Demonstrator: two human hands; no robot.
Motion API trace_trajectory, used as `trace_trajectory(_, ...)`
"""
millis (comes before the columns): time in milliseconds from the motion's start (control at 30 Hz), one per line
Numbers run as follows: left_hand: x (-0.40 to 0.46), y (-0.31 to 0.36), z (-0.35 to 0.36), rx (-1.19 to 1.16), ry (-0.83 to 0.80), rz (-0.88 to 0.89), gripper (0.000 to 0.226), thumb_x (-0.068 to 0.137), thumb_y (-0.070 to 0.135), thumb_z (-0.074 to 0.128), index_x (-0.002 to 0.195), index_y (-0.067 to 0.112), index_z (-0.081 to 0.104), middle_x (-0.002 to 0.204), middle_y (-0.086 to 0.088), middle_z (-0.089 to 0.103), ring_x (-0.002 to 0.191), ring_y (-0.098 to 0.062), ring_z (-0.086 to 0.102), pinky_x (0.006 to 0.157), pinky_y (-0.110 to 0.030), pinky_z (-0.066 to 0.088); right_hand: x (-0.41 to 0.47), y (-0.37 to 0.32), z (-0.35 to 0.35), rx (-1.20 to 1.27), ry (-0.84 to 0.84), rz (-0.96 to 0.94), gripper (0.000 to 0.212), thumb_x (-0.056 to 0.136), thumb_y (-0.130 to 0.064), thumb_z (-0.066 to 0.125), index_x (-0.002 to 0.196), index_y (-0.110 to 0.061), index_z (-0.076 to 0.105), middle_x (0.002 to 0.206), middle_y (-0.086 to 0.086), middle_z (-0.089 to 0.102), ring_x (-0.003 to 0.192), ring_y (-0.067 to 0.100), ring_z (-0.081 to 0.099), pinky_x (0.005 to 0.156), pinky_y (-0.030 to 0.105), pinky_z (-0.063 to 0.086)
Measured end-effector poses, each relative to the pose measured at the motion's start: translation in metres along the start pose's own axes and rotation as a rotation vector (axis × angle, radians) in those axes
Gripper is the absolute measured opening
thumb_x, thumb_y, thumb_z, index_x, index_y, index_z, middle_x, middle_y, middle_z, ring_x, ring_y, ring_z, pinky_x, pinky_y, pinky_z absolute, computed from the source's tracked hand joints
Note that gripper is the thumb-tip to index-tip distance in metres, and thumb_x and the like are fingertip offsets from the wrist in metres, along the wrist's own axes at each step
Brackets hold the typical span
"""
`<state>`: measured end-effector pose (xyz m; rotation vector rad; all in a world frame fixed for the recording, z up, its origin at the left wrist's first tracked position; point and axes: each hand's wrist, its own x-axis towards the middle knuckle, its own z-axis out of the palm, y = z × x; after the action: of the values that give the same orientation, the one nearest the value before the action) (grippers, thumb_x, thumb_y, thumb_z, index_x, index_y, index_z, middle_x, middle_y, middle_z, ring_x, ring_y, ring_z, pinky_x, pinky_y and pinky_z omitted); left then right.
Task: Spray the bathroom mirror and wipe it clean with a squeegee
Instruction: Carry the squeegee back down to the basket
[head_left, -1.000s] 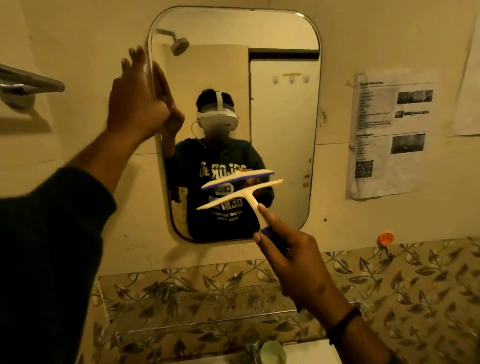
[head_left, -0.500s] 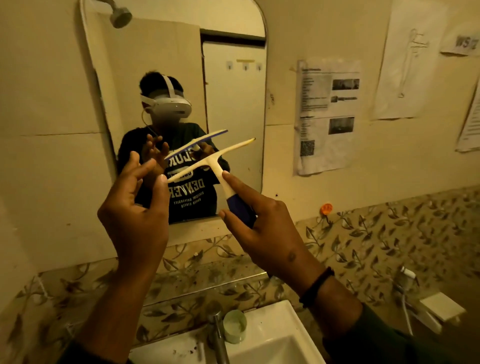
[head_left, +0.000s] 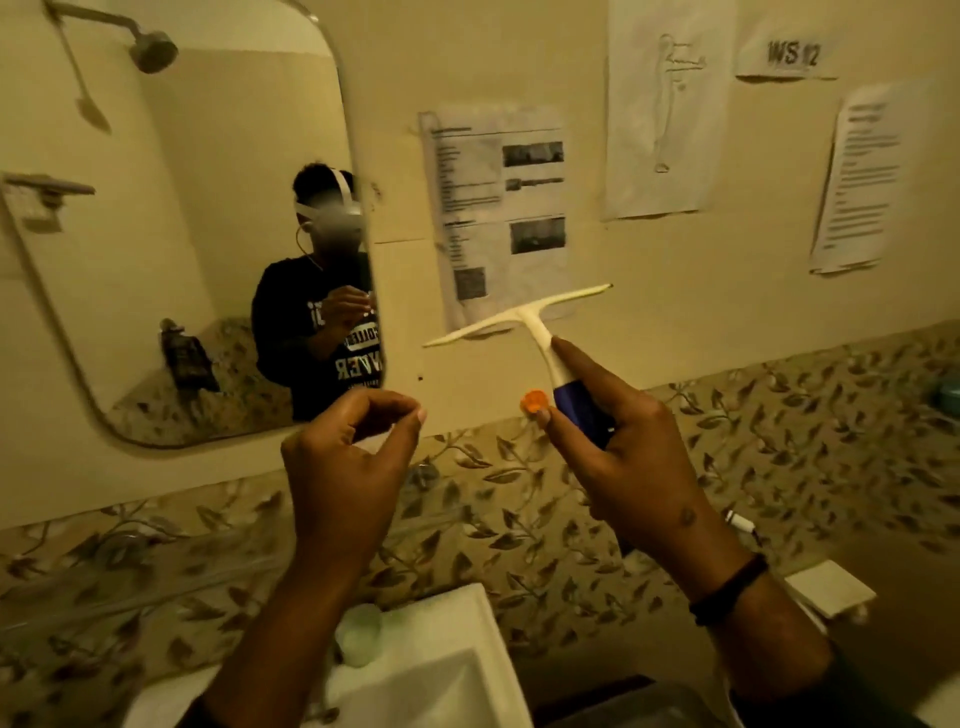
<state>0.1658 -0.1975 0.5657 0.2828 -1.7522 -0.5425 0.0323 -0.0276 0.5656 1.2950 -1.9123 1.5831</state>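
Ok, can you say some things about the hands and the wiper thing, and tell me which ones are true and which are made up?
1. The right hand holds the squeegee by its blue handle. True.
2. The squeegee blade is pressed flat on the mirror. False: it is held up in front of the wall, to the right of the mirror.
3. The left hand holds a spray bottle. False: its fingers are curled and hold nothing.
4. Sheets of paper are stuck on the wall. True.
5. A dark band is on the right wrist. True.
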Motion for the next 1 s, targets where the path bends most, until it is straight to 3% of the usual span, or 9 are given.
trace_trajectory(167, -0.041, 0.071, 0.104, 0.030, -0.071, -0.002, 0.013, 0.081, 0.014, 0.075, 0.092, 0.021, 0.073, 0.086, 0.013, 0.070, 0.083, 0.000, 0.066, 0.075, -0.027, 0.056, -0.002, 0.059, -0.100, 0.057, -0.037, 0.023, 0.058, 0.090, -0.036, 0.064, 0.144, -0.040, 0.042, 0.088, -0.002, 0.067, 0.067, 0.021, 0.064, 0.060, 0.043, 0.055)
trace_trajectory(300, -0.050, 0.100, 0.148, 0.099, -0.119, 0.035, 0.033, 0.081, 0.021, 0.075, 0.113, 0.023, 0.069, 0.121, 0.010, 0.065, 0.113, 0.002, 0.058, 0.094, -0.024, 0.050, 0.007, 0.094, -0.145, 0.142, -0.027, 0.059, 0.060, 0.090, -0.026, 0.067, 0.144, -0.037, 0.044, 0.096, 0.001, 0.070, 0.074, 0.021, 0.066, 0.064, 0.038, 0.057)
trace_trajectory(367, -0.050, 0.109, 0.154, 0.165, -0.136, 0.029, 0.042, 0.081, 0.024, 0.076, 0.121, 0.023, 0.065, 0.135, 0.009, 0.056, 0.125, 0.003, 0.049, 0.101, -0.015, 0.041, 0.011, 0.102, -0.154, 0.192, -0.038, 0.061, 0.059, 0.090, -0.021, 0.067, 0.144, -0.034, 0.045, 0.112, -0.003, 0.069, 0.081, 0.014, 0.068, 0.064, 0.027, 0.059)
trace_trajectory(433, -0.049, 0.114, 0.154, 0.216, -0.146, 0.020, 0.050, 0.081, 0.028, 0.076, 0.128, 0.022, 0.061, 0.143, 0.008, 0.049, 0.131, 0.000, 0.044, 0.105, -0.018, 0.038, 0.014, 0.108, -0.155, 0.272, -0.051, 0.082, 0.059, 0.090, -0.016, 0.067, 0.143, -0.032, 0.045, 0.126, -0.006, 0.063, 0.076, 0.002, 0.066, 0.056, 0.016, 0.054)
trace_trajectory(500, -0.047, 0.113, 0.152, 0.245, -0.160, 0.015, 0.054, 0.082, 0.029, 0.075, 0.133, 0.022, 0.057, 0.147, 0.007, 0.045, 0.134, -0.003, 0.042, 0.108, -0.027, 0.039, 0.015, 0.112, -0.155, 0.312, -0.043, 0.102, 0.059, 0.091, -0.013, 0.066, 0.143, -0.030, 0.045, 0.120, -0.004, 0.062, 0.065, -0.002, 0.062, 0.051, 0.011, 0.049)
trace_trajectory(633, -0.056, 0.096, 0.144, 0.228, -0.180, -0.067, 0.055, 0.083, 0.033, 0.073, 0.134, 0.024, 0.055, 0.146, 0.009, 0.046, 0.135, -0.003, 0.041, 0.108, -0.038, 0.042, 0.012, 0.111, -0.148, 0.272, -0.052, 0.102, 0.059, 0.090, -0.019, 0.066, 0.144, -0.028, 0.045, 0.104, -0.014, 0.060, 0.068, -0.009, 0.060, 0.058, 0.007, 0.047)
trace_trajectory(733, -0.075, 0.078, 0.143, 0.208, -0.186, -0.154, 0.058, 0.082, 0.040, 0.069, 0.136, 0.025, 0.053, 0.148, 0.011, 0.043, 0.137, -0.001, 0.037, 0.109, -0.039, 0.041, 0.009, 0.114, -0.141, 0.291, -0.111, 0.122, 0.059, 0.089, -0.018, 0.066, 0.143, -0.028, 0.045, 0.099, -0.012, 0.063, 0.061, -0.004, 0.061, 0.050, 0.008, 0.046)
trace_trajectory(900, -0.106, 0.065, 0.164, 0.183, -0.272, -0.236, 0.074, 0.081, 0.056, 0.062, 0.147, 0.033, 0.035, 0.157, 0.018, 0.022, 0.144, -0.002, 0.021, 0.113, -0.046, 0.034, 0.002, 0.131, -0.139, 0.244, -0.147, 0.141, 0.061, 0.086, -0.020, 0.067, 0.142, -0.031, 0.045, 0.106, -0.018, 0.061, 0.073, -0.005, 0.063, 0.054, 0.008, 0.049)
trace_trajectory(1000, -0.112, 0.065, 0.182, 0.192, -0.332, -0.247, 0.079, 0.081, 0.057, 0.061, 0.149, 0.032, 0.030, 0.159, 0.020, 0.013, 0.146, 0.000, 0.012, 0.115, -0.045, 0.029, 0.004, 0.148, -0.144, 0.271, -0.139, 0.168, 0.062, 0.086, -0.017, 0.068, 0.141, -0.033, 0.046, 0.105, -0.011, 0.066, 0.066, -0.005, 0.062, 0.051, 0.007, 0.046)
